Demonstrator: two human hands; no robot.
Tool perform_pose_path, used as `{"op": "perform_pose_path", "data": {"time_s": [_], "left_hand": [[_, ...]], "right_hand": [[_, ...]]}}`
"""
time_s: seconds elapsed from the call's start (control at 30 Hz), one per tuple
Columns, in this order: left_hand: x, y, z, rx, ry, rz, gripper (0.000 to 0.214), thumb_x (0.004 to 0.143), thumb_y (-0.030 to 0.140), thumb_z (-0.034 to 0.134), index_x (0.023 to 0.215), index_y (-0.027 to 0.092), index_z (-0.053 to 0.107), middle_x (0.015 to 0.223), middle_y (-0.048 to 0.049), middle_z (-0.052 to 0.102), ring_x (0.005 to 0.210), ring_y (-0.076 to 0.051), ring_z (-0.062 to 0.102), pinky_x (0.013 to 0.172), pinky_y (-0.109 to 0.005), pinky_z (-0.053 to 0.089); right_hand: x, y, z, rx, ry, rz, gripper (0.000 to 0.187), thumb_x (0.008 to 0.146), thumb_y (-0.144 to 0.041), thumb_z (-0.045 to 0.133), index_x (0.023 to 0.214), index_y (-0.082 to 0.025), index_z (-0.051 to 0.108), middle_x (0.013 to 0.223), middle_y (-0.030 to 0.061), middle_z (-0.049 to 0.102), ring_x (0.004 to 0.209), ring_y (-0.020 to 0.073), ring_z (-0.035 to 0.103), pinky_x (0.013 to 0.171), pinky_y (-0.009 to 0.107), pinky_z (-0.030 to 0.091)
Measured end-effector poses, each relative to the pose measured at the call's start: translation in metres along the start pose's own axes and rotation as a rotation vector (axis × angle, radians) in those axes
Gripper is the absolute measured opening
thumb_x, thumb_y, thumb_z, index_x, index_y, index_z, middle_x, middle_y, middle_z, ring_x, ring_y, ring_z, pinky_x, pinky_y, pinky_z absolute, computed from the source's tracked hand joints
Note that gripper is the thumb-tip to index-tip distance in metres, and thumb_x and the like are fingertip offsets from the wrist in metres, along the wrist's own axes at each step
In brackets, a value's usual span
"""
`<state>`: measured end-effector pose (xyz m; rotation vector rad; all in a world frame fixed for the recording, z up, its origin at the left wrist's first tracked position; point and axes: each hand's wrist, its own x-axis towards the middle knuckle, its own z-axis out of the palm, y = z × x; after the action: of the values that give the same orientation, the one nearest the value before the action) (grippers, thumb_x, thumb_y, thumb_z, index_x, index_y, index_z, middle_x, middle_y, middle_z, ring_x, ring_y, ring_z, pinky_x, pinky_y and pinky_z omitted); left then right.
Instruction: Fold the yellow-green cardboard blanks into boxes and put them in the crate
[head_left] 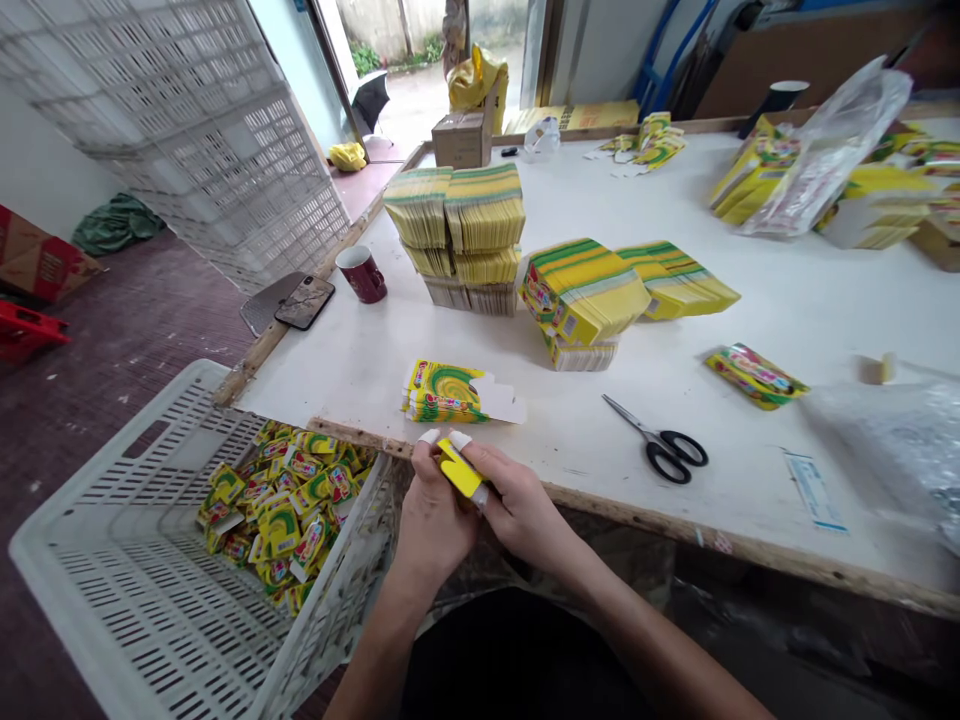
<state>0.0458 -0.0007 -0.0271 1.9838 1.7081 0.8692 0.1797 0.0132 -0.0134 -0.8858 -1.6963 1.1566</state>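
Between my two hands, at the front edge of the table, is a small yellow carton (460, 474). My left hand (433, 520) grips it from the left, with the thumb up at its top end. My right hand (517, 500) closes on its right side, fingers at the near end. White coverings wrap some of my fingertips. Just beyond my hands lies a small pile of flattened crayon cartons (446, 390), yellow and green, with white flaps toward the right. Below and left, a white plastic crate (112, 540) holds many small yellow cartons (289, 515).
Stacks of flat cartons (457, 215) and more bundles (585, 290) stand mid-table. Black scissors (667, 450) lie at right, near a filled crayon pack (756, 376). A maroon mug (361, 274) and a phone (304, 301) sit at the left edge. Clear plastic bags (892, 450) lie far right.
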Motion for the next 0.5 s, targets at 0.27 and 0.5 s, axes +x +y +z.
{"op": "perform_pose_path", "data": {"time_s": [0.27,0.5], "left_hand": [[0.001,-0.004,-0.012,0.146,0.052,-0.036,0.059,0.068,0.017,0.066,0.122,0.017,0.041,0.111,-0.0138,0.062,0.103,-0.030,0.062,0.086,-0.046,0.052],[0.009,-0.006,-0.028,0.108,0.030,0.059,0.053,0.069,0.028,0.071,0.116,0.017,0.047,0.105,-0.0110,0.066,0.096,-0.026,0.065,0.082,-0.038,0.054]], "right_hand": [[0.000,0.023,-0.008,-0.179,0.151,-0.041,0.058,0.087,-0.009,0.045,0.142,-0.027,0.042,0.143,0.0094,0.048,0.131,0.0244,0.046,0.104,0.039,0.043],[0.005,0.022,-0.020,-0.257,-0.085,-0.089,0.047,0.086,-0.030,0.062,0.132,-0.024,0.055,0.148,0.0182,0.038,0.130,0.0324,0.047,0.096,0.045,0.048]]}}
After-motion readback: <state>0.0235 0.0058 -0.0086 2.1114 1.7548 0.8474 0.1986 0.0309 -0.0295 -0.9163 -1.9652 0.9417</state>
